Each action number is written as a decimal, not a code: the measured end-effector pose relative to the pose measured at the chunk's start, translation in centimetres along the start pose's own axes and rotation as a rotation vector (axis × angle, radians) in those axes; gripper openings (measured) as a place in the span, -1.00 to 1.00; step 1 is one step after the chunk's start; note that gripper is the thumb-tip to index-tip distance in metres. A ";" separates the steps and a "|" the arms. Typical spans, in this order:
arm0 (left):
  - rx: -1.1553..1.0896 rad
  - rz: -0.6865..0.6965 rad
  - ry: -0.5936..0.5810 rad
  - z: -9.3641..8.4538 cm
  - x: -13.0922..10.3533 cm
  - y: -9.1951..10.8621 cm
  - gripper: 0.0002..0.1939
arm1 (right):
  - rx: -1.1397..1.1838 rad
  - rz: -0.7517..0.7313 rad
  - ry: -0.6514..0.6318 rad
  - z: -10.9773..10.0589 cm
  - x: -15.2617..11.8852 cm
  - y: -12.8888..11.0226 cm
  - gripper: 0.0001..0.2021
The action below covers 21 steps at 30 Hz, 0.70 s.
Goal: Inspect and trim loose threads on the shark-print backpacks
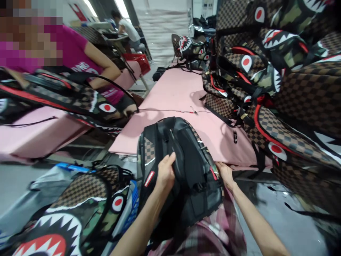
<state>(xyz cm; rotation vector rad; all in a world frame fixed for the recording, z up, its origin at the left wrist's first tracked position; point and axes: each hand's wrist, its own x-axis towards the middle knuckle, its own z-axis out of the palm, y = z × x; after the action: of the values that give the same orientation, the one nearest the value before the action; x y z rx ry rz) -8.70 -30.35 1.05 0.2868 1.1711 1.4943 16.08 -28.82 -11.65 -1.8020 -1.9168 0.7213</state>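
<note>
A black backpack [188, 167] with checkered and camouflage side panels leans back side up against the table's near edge, over my lap. My left hand [165, 172] is closed on one of its black shoulder straps, thumb on top. At the bag's right side, my right hand [224, 175] grips the edge near a red trim piece, its fingers partly hidden. A small red-and-white label [149, 179] shows on the left strap.
Shark-face backpacks [266, 71] are piled high along the right of the pink table [176, 89]. Another backpack [87, 199] lies in a blue-rimmed container at lower left. Across a second pink table [48, 131], a co-worker in a magenta shirt [77, 53] handles a similar bag.
</note>
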 end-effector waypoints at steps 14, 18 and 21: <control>0.027 0.148 -0.035 1.5 0.5 -3.4 -0.68 | 0.570 -0.068 -0.150 -5.0 2.7 -17.1 -0.76; 0.035 0.136 -0.022 1.0 0.5 -3.5 -0.65 | 0.775 0.029 -0.312 -4.2 4.0 -17.0 -0.75; 0.033 0.099 -0.047 0.9 0.5 -3.5 -0.65 | 1.017 0.158 -0.547 -4.0 4.1 -16.7 -0.68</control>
<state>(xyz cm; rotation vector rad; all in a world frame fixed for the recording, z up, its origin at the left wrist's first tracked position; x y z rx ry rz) -6.02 -29.99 -1.47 0.4051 1.1592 1.5468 5.21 -24.87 1.64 -1.1391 -1.2161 1.9481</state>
